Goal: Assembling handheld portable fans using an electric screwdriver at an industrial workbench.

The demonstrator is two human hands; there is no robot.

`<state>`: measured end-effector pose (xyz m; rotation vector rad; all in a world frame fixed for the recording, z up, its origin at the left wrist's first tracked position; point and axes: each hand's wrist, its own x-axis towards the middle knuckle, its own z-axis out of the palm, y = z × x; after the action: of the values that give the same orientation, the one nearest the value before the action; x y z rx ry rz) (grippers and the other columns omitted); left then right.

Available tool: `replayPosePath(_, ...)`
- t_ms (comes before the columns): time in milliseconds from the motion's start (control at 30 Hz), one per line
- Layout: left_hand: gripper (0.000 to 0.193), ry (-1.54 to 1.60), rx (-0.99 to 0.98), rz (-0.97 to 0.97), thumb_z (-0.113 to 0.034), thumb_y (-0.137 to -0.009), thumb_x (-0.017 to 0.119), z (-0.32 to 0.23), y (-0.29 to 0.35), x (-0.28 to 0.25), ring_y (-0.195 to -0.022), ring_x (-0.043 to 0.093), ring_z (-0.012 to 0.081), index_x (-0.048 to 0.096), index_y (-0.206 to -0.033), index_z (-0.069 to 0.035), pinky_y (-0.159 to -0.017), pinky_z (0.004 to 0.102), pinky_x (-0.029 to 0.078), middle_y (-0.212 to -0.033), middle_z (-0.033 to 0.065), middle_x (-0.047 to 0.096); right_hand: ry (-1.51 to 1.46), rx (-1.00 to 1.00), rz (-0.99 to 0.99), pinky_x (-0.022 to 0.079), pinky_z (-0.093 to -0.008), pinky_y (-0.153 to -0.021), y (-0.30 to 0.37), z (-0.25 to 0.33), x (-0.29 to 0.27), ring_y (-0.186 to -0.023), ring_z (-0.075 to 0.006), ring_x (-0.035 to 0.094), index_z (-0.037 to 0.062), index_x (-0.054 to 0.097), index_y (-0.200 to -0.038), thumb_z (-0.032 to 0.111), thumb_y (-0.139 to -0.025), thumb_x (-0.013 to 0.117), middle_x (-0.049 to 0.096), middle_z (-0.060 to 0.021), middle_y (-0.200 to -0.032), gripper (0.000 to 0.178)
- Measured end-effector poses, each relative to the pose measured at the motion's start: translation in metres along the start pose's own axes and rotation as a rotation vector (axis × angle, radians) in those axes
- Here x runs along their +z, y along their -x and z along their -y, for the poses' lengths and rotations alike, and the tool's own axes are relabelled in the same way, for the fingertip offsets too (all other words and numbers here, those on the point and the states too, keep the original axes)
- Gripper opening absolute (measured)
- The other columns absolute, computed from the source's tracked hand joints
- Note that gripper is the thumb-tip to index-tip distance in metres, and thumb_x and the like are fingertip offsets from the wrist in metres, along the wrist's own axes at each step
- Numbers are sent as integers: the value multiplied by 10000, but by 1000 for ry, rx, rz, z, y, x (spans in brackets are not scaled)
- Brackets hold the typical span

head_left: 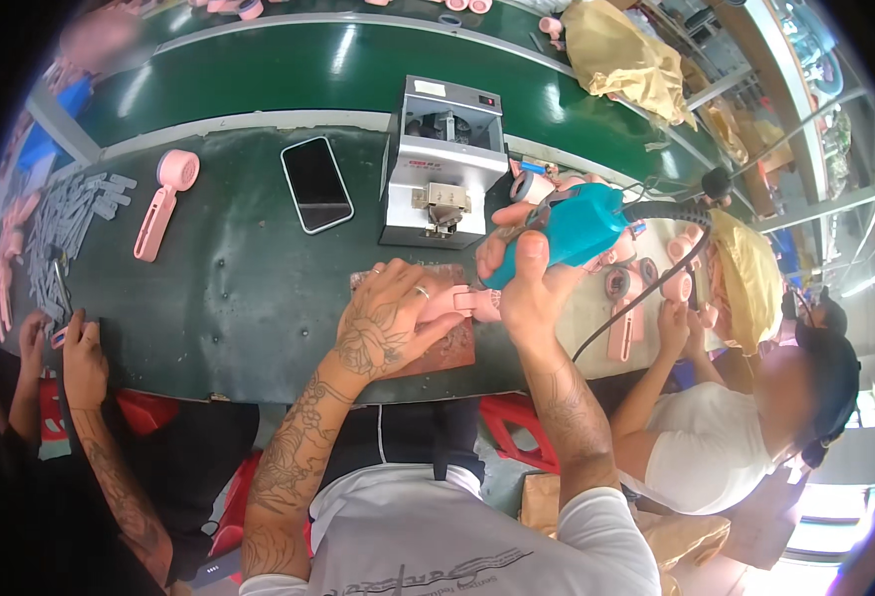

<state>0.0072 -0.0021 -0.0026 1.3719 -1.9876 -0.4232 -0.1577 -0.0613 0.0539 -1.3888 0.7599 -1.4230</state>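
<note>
My left hand (390,310) is closed around a pink handheld fan (447,302), pressing it down on a reddish work pad (447,348). Much of the fan lies under my fingers. In my right hand (532,288) is a teal corded power tool (582,230), gripped by its body and held just above the fan's right end. The tool's tip is hidden by my hand, so I cannot tell whether it touches the fan. A thick black cord leads off the tool's right end.
Beyond my hands stands a grey metal machine (442,159), with a phone (317,185) left of it. Another pink fan (166,204) and grey strips (70,223) lie further left. Pink fans (624,308) crowd the right. Co-workers' hands (85,363) work on both sides.
</note>
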Motion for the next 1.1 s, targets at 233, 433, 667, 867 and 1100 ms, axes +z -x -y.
replayPosePath(233, 399, -8, 16, -36, -396, -840, 774, 0, 0, 3, -1019, 594, 312, 715, -1023, -47, -938, 490, 484, -1035, 104, 640, -63, -38, 7, 490, -294, -579, 3, -10, -8, -640, -145, 588, -51, 562, -1045, 365, -971, 706, 589, -59, -740, 447)
replayPosePath(433, 385, -5, 21, -34, -391, -833, 782, 4, 0, 6, -1006, 595, 308, 694, -966, -40, -922, 477, 487, -1009, 98, 632, -30, -34, 0, 490, -298, -573, 3, -6, -8, -632, -159, 592, -52, 564, -1035, 410, -971, 698, 587, -69, -772, 485)
replayPosePath(667, 392, -8, 43, -24, -375, -822, 797, -1, -4, 4, -1017, 589, 338, 674, -933, -20, -929, 504, 475, -1050, 134, 633, 79, -78, 49, 458, -329, -560, 8, -20, -4, -593, -181, 542, -2, 516, -995, 529, -981, 640, 536, -80, -687, 546)
replayPosePath(867, 409, -31, 50, 15, -376, -844, 780, -3, -2, 1, -1040, 584, 393, 688, -901, 18, -969, 554, 460, -1134, 195, 631, 107, -47, 68, 455, -328, -555, 6, -21, -5, -595, -176, 542, 8, 509, -984, 481, -1011, 617, 537, -74, -694, 486)
replayPosePath(1100, 382, -120, 138, -114, -378, -869, 736, -1, 0, 1, -1008, 580, 322, 665, -1018, -33, -894, 456, 466, -1066, 125, 638, 248, 105, 15, 458, -307, -553, -19, -7, 0, -608, -170, 573, -12, 565, -1049, 442, -1043, 573, 561, -68, -703, 454)
